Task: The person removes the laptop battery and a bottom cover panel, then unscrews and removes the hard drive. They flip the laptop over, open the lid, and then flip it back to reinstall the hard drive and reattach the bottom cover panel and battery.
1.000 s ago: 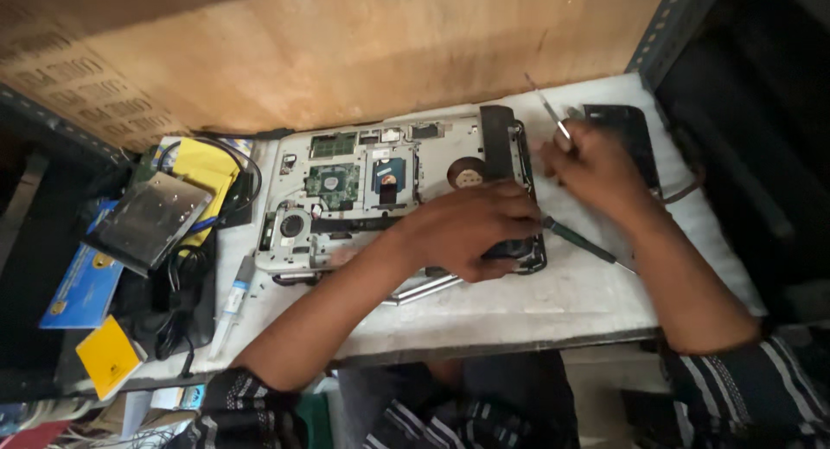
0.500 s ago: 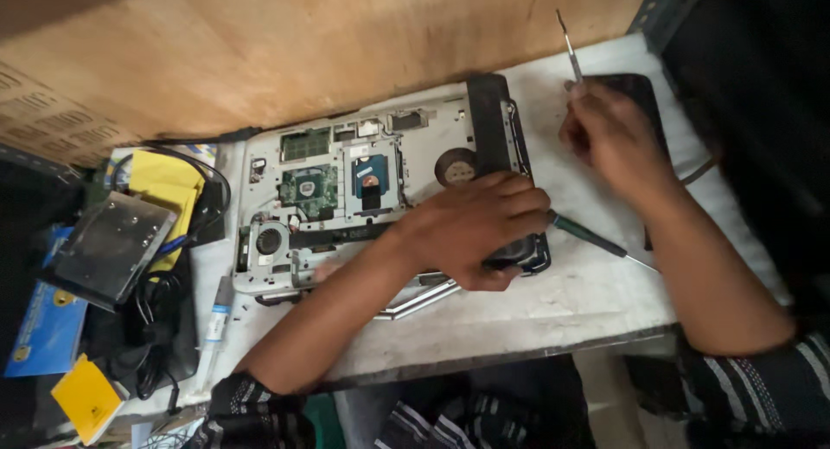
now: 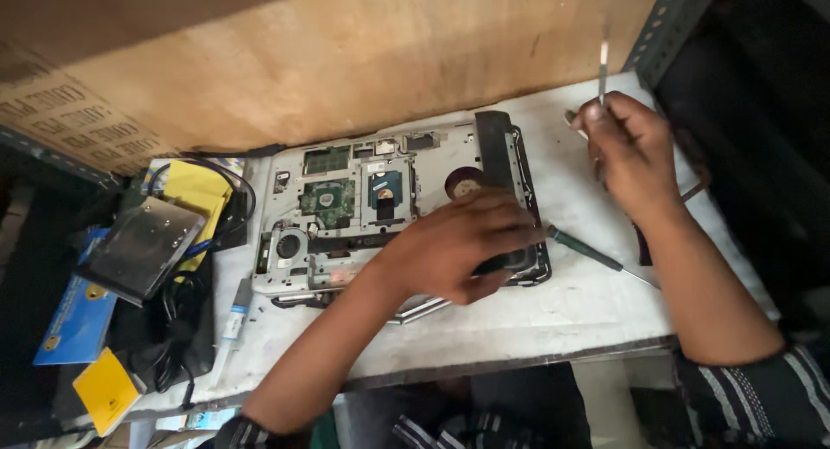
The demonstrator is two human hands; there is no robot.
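Observation:
An opened laptop [image 3: 346, 207] lies bottom-up on the white workbench [image 3: 553, 328], its green circuit board, fan and black hinge bar exposed. My left hand [image 3: 458, 246] presses flat on the laptop's right front corner, fingers spread over the casing. Right of the laptop, my right hand [image 3: 631, 151] is raised and closed around a thin metal tool [image 3: 603, 64], its tip pointing up and away. A dark-handled screwdriver [image 3: 592, 254] lies on the bench between my two hands.
A silver drive caddy [image 3: 143, 246], yellow pads [image 3: 194, 194], black cables [image 3: 169, 328] and blue and yellow cards sit at the left. A small white tube [image 3: 233, 319] lies by the laptop's front left. A wooden board backs the bench; a metal rack post [image 3: 666, 21] stands at the right.
My right hand has lifted the thin tool upward and away from the bench. My left hand has stayed on the laptop's corner. The view has shifted closer.

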